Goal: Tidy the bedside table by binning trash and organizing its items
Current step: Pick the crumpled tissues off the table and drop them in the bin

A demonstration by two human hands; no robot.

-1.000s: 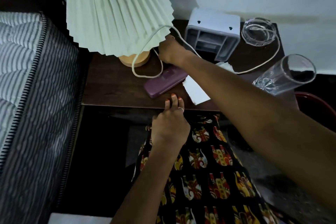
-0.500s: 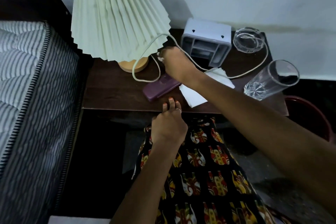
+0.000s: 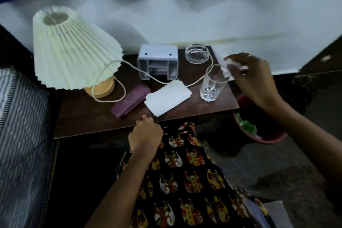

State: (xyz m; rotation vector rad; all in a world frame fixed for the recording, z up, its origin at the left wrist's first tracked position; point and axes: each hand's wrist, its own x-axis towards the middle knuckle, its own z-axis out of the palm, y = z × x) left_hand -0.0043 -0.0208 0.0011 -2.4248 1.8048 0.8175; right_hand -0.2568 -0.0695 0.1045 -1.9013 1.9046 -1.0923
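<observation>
The dark wooden bedside table (image 3: pixel 83 116) carries a lamp with a pleated cream shade (image 3: pixel 72 50), its white cord (image 3: pixel 129 65), a purple case (image 3: pixel 130 101), a stack of white tissues (image 3: pixel 168 97), a grey organiser box (image 3: pixel 158 64), a glass ashtray (image 3: pixel 197 53) and a tall drinking glass (image 3: pixel 212 83). My right hand (image 3: pixel 251 77) hangs past the table's right edge, above the red bin (image 3: pixel 270 138), fingers closed on a small crumpled white scrap (image 3: pixel 230 60). My left hand (image 3: pixel 146 135) rests at the table's front edge, fingers curled, holding nothing.
A striped mattress (image 3: pixel 20 126) borders the table on the left. The red bin beside the table's right side holds some green and white litter (image 3: pixel 247 125). A white wall runs behind the table. My patterned skirt (image 3: pixel 187 181) fills the lower middle.
My right hand left the lamp cord area, picked up a white scrap and swung right to above the bin. The view tilted up. My left hand stayed at the table edge.
</observation>
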